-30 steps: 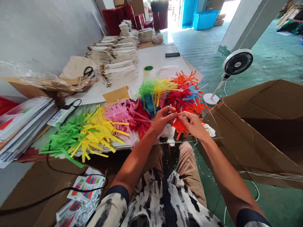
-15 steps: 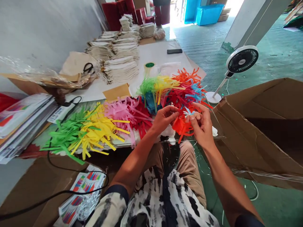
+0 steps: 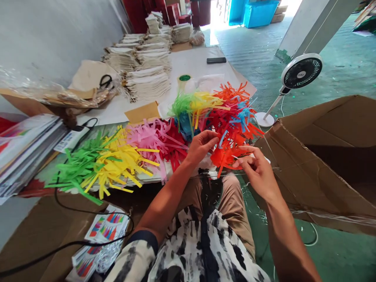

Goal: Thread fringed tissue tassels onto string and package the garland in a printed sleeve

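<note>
My left hand (image 3: pixel 201 145) is closed in a pinch on a bunch of orange-red paper fringe (image 3: pixel 223 153) at the near edge of the glass table (image 3: pixel 176 177). A thin clear thread (image 3: pixel 241 158) runs from that bunch to my right hand (image 3: pixel 256 166), whose fingers are pinched on it a little to the right and nearer me. Behind the hands lies a heap of red, blue and orange fringes (image 3: pixel 235 113). Green-yellow fringes (image 3: pixel 194 103) top the heap on its left.
Green (image 3: pixel 79 166), yellow (image 3: pixel 120 160) and pink (image 3: pixel 148 137) fringe piles lie along the table's left. Stacked cloth bags (image 3: pixel 147 80), scissors (image 3: pixel 105 80), a tape roll (image 3: pixel 184 80) and a phone (image 3: pixel 216 60) sit farther back. An open cardboard box (image 3: pixel 323 156) stands at right, a fan (image 3: pixel 299 72) beyond it.
My right hand has drawn away from the left, moving right and toward me with the thread. The left hand has stayed on the orange-red bunch.
</note>
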Demonstrator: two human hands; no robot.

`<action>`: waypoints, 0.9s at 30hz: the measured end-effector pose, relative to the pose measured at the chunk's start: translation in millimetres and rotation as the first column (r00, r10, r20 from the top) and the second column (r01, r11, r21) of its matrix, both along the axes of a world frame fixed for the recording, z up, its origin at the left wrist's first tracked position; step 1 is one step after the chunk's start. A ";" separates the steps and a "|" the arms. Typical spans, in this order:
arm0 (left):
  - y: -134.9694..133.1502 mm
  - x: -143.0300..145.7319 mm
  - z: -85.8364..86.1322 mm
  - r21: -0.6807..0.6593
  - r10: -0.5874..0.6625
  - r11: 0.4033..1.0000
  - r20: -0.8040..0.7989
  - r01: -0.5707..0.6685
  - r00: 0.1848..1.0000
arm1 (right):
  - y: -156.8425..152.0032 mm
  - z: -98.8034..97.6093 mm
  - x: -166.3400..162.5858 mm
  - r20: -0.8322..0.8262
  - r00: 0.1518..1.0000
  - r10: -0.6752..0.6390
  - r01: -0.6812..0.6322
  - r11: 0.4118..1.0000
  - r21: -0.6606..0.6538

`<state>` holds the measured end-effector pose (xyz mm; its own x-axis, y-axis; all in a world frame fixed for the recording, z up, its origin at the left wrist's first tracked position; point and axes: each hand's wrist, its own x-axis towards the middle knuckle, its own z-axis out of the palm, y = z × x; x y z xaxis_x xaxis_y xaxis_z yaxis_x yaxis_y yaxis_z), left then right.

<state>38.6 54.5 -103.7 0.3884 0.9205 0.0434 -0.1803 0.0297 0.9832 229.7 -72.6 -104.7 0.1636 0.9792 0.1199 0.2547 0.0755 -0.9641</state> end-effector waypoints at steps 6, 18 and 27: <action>-9.8 4.9 3.3 -0.023 -0.159 0.987 0.051 0.160 0.986 | 4.0 8.5 -19.1 0.034 0.993 -0.110 0.096 0.955 0.282; -12.8 3.9 -2.6 -0.054 -0.183 0.981 0.088 0.188 0.979 | 18.5 -3.9 -19.4 0.218 0.962 -0.162 0.092 0.950 0.300; -11.1 3.1 -8.4 -0.039 -0.186 0.981 0.097 0.191 0.978 | 19.4 -3.5 -18.1 0.287 0.945 -0.155 0.067 0.954 0.293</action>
